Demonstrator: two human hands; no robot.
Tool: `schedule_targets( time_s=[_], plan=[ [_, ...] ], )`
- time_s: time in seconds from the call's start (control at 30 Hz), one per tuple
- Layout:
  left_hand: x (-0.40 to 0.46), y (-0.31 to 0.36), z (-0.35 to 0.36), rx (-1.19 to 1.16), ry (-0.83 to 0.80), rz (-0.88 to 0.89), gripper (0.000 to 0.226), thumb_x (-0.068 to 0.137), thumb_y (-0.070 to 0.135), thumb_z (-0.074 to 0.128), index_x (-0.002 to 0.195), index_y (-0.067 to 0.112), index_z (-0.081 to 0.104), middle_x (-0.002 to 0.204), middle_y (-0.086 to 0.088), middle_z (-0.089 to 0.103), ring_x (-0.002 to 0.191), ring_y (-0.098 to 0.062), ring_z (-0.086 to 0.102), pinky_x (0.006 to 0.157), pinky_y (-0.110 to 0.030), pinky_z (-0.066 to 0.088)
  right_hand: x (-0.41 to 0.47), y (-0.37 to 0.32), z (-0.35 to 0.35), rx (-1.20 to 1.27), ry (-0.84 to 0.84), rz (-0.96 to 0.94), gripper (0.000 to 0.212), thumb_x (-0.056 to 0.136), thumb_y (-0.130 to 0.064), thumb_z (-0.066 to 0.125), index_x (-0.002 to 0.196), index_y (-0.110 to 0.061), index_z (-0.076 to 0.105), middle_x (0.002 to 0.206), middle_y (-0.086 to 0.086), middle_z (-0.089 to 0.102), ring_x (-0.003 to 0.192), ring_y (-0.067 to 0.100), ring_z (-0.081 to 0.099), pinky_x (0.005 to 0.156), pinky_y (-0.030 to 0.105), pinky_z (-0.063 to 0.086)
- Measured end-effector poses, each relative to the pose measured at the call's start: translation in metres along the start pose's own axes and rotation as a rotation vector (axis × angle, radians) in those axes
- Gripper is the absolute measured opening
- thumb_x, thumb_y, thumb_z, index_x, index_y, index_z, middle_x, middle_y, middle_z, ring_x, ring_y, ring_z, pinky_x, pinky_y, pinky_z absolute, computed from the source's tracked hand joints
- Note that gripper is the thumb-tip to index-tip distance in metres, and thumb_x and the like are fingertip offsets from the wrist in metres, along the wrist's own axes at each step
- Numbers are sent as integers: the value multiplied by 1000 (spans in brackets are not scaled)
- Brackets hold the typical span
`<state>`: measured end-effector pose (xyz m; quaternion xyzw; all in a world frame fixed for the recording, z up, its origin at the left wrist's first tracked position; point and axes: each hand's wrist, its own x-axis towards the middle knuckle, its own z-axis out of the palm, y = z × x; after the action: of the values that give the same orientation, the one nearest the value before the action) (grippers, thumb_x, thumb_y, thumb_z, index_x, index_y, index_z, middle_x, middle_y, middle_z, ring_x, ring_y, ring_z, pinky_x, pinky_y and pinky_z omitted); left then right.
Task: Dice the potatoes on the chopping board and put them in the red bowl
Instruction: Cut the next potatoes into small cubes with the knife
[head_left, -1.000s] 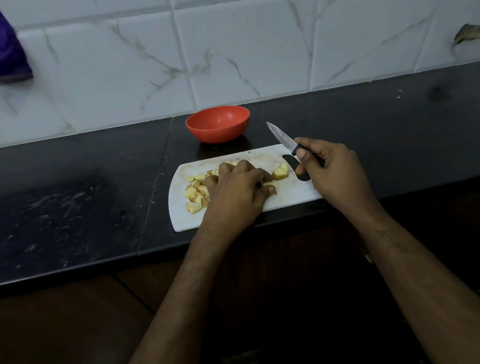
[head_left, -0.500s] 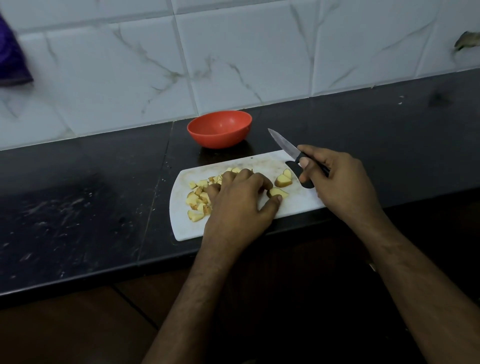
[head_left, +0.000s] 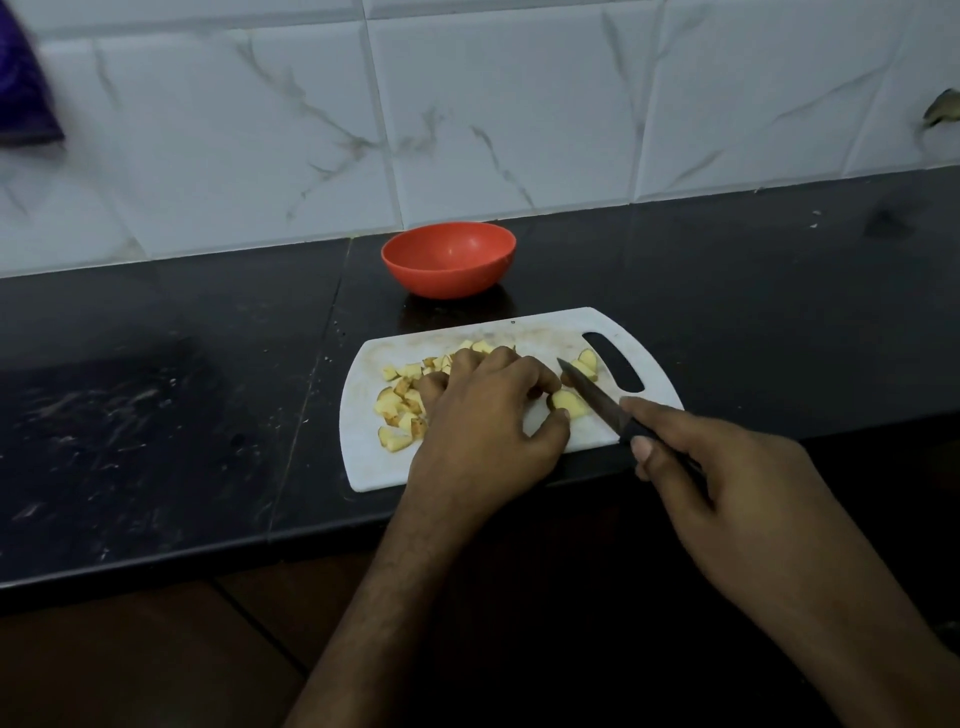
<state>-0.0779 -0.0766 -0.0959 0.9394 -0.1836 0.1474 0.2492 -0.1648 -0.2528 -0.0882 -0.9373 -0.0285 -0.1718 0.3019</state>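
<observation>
While left hand (head_left: 483, 426) pinches potato piece (head_left: 567, 402) on chopping board (head_left: 374, 462) | right hand (head_left: 727, 483) grips knife (head_left: 592, 395), blade angled down.

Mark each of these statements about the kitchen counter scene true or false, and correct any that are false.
1. The red bowl already holds diced potato. False: its visible inside is bare.
2. The right hand holds the knife by its handle. True.
3. The chopping board lies behind the bowl, against the tiles. False: it lies in front of the bowl, near the counter's front edge.
4. The left hand steadies a potato piece beside the blade. True.
5. A pile of diced pieces lies on the board's left part. True.
</observation>
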Motion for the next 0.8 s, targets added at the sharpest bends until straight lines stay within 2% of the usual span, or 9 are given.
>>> schedule_targets(
  time_s=[0.07, 0.13, 0.27, 0.37, 0.43, 0.53, 0.63, 0.7, 0.8],
  plan=[
    [0, -1, 0, -12, 2, -7, 23, 91, 46, 59, 112, 38, 62, 110, 20, 53, 113, -7, 37, 100, -41, 24, 1, -3, -4, -25, -24, 1, 39, 94, -39, 49, 132, -42, 60, 91, -15, 70, 87, 1, 65, 79, 23, 54],
    [0, -1, 0, -19, -1, -6, 22, 91, 45, 61, 111, 38, 64, 111, 20, 54, 113, -6, 36, 99, -40, 23, 3, -7, -8, -52, -67, 2, 39, 94, -41, 48, 131, -45, 59, 87, -14, 70, 83, 3, 65, 77, 25, 55],
    [0, -2, 1, -18, -2, -2, 22, 91, 45, 61, 112, 38, 65, 113, 21, 54, 114, -5, 34, 94, -36, 19, 8, -14, -11, -150, -133, 1, 39, 96, -42, 45, 134, -50, 53, 81, -14, 67, 75, 2, 62, 70, 17, 51],
    [0, -3, 2, -20, 4, 5, 22, 91, 44, 62, 112, 38, 65, 110, 21, 54, 112, -5, 35, 93, -36, 20, 14, -21, -16, -196, -187, -9, 38, 100, -42, 42, 136, -52, 50, 78, -17, 60, 77, 1, 58, 64, 9, 39],
    [1, -3, 1, -19, 2, 3, 24, 90, 44, 61, 113, 38, 65, 109, 20, 54, 112, -5, 36, 95, -38, 23, 22, -24, -19, -235, -240, -19, 38, 102, -41, 41, 137, -52, 48, 76, -17, 55, 77, 1, 55, 61, 10, 35],
    [0, -2, 0, -24, 4, -12, 26, 90, 45, 61, 114, 38, 62, 111, 19, 55, 114, -6, 37, 101, -41, 24, 33, -25, -29, -281, -301, -49, 37, 102, -38, 44, 136, -52, 49, 97, -14, 65, 87, 3, 58, 67, 15, 39],
    [-1, 1, -2, -21, -5, -23, 31, 90, 46, 60, 120, 39, 59, 115, 18, 54, 117, -6, 37, 106, -43, 23, 28, -31, -42, -387, -363, -62, 39, 105, -39, 39, 141, -52, 42, 113, -9, 65, 88, 4, 60, 76, 19, 48],
    [-1, 2, -2, -10, -11, -28, 34, 90, 45, 59, 123, 39, 57, 118, 18, 55, 118, -6, 37, 106, -42, 23, 18, -35, -44, -442, -376, -73, 40, 106, -40, 35, 144, -50, 38, 115, -8, 64, 99, 7, 61, 85, 23, 51],
    [0, 2, -1, 0, 10, -30, 30, 91, 39, 59, 121, 38, 58, 117, 20, 56, 118, -6, 38, 107, -43, 24, 5, -32, -43, -434, -307, -82, 40, 104, -43, 34, 143, -52, 37, 115, -12, 64, 107, 8, 61, 82, 21, 50]
  ],
)
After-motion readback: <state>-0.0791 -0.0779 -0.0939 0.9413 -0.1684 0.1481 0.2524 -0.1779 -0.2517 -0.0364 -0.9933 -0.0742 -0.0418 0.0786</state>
